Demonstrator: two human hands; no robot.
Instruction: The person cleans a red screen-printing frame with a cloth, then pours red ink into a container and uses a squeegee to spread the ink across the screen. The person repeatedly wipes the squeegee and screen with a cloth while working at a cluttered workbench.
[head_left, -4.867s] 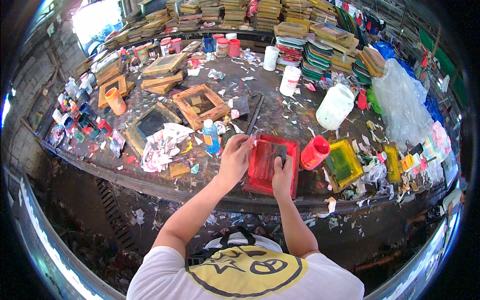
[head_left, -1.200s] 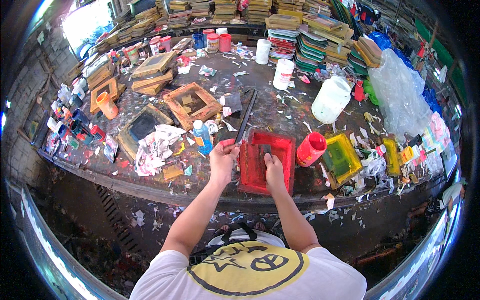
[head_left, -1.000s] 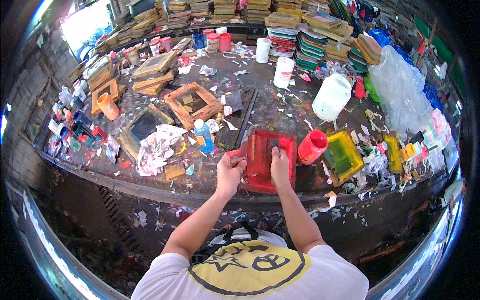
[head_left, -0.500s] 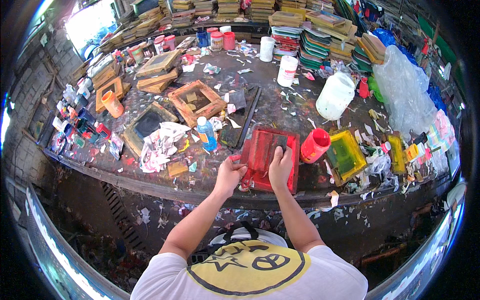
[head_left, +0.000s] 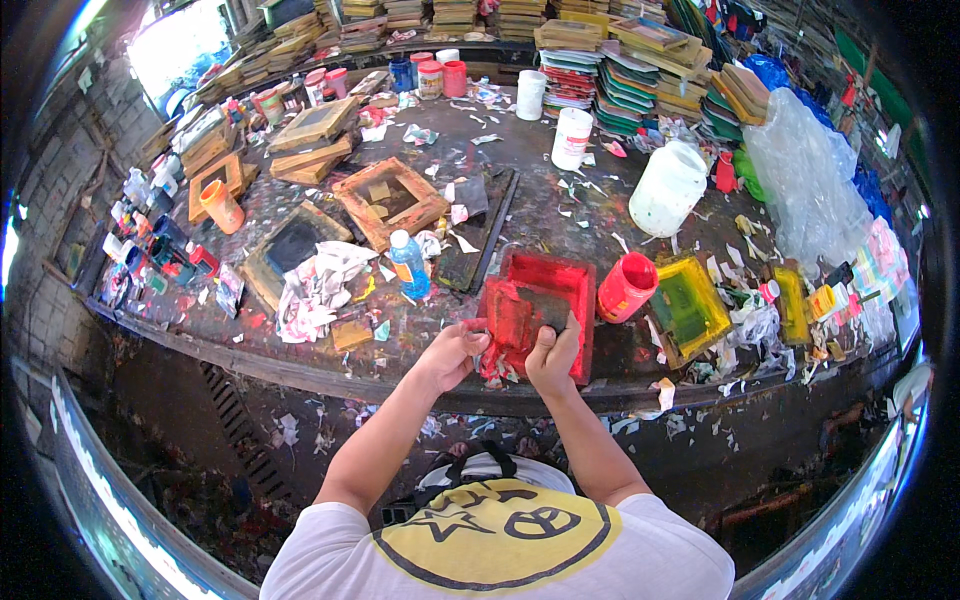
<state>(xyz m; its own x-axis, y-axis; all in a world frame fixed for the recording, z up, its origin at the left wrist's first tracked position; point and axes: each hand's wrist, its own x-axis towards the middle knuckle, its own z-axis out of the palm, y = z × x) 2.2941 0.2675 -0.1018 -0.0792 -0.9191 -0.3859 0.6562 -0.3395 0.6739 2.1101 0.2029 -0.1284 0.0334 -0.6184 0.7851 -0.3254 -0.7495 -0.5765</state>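
A flat red-stained piece (head_left: 515,325) with a dark patch at its right end is held between my two hands, above the near part of a red wood-framed printing screen (head_left: 572,275). My left hand (head_left: 455,355) is closed with its fingertips at the piece's left edge. My right hand (head_left: 553,355) grips the dark end, its thumb on top. What the piece is exactly cannot be made out. A red tub (head_left: 628,288) of red ink stands just right of the screen, and a bottle of blue liquid (head_left: 409,264) stands to the left.
A yellow-stained screen (head_left: 690,312) lies right of the red tub. A large white tub (head_left: 667,188) stands behind it. Left are a crumpled rag (head_left: 325,285), wooden frames (head_left: 390,203) and an orange cup (head_left: 222,207). Paper scraps litter the dark table (head_left: 450,145); stacked frames line the back.
The red-stained piece has come down toward me and tilted, showing more of the red screen behind it. My right hand has moved nearer and slightly left; my left hand has shifted little.
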